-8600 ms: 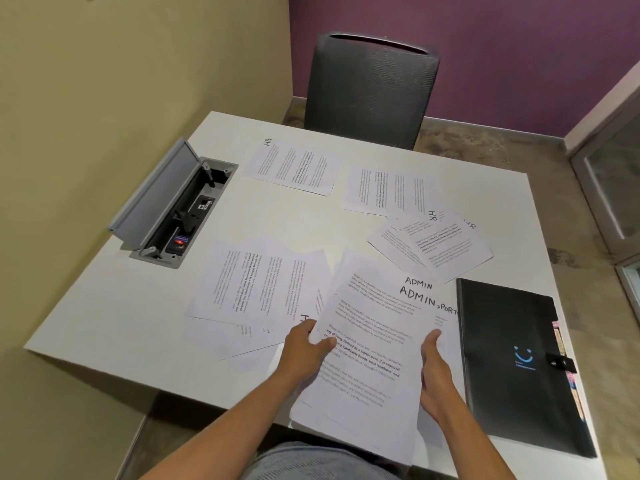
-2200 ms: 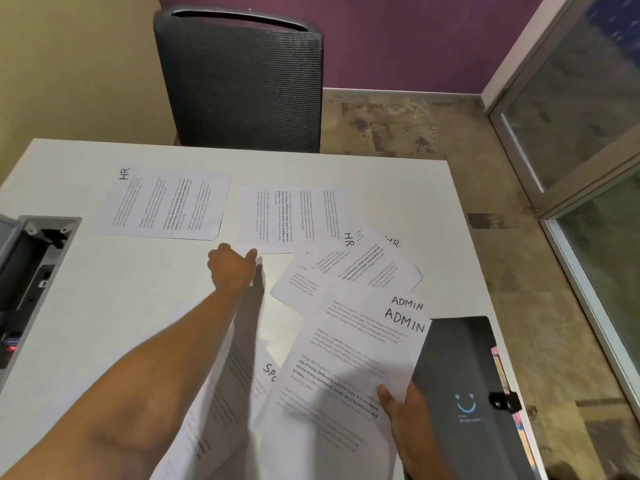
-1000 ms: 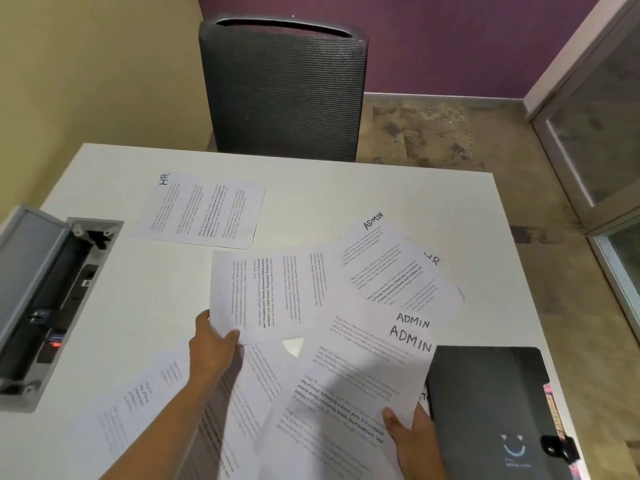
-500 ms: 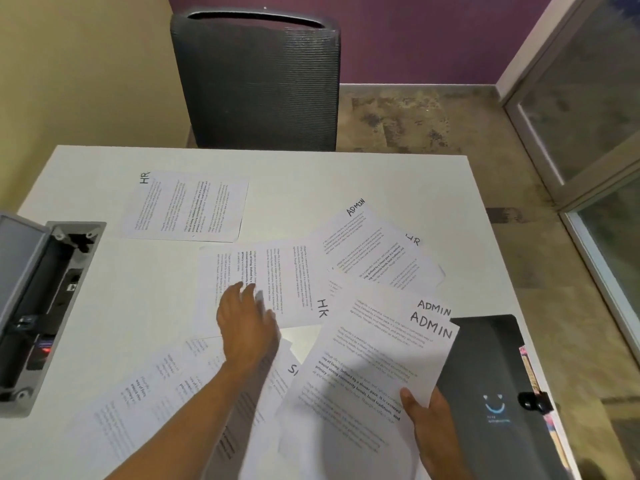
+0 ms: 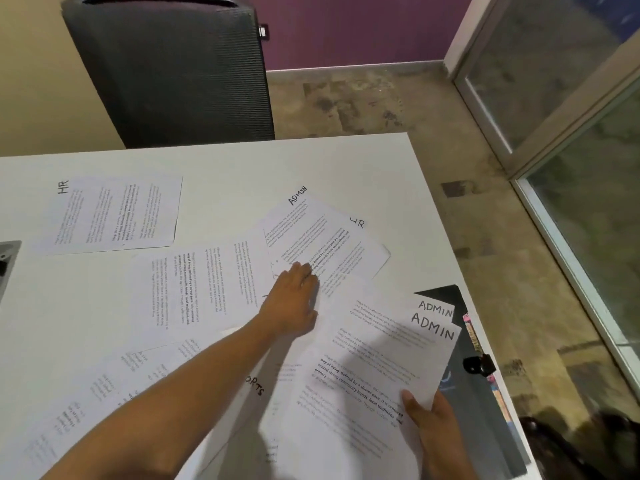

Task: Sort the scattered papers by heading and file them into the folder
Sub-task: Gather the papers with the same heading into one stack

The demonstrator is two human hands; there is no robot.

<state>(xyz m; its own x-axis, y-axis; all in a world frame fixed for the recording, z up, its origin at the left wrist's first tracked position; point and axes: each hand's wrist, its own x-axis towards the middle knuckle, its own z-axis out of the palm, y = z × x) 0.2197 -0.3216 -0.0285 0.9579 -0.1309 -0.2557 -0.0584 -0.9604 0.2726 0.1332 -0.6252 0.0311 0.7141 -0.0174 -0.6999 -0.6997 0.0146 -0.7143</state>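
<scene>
Two ADMIN sheets [image 5: 374,362] sit pinched in my right hand [image 5: 433,424] while my flat left hand [image 5: 294,299] reaches the loose ADMIN page [image 5: 311,230], risking dragging the HR sheet [image 5: 360,224] beneath along.

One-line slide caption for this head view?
Left hand reaches to the loose ADMIN sheet; right hand holds the ADMIN stack.

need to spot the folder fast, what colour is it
Black, with a small light-blue smiley mark on its cover, half hidden under the papers. Head view, the only one.
</scene>
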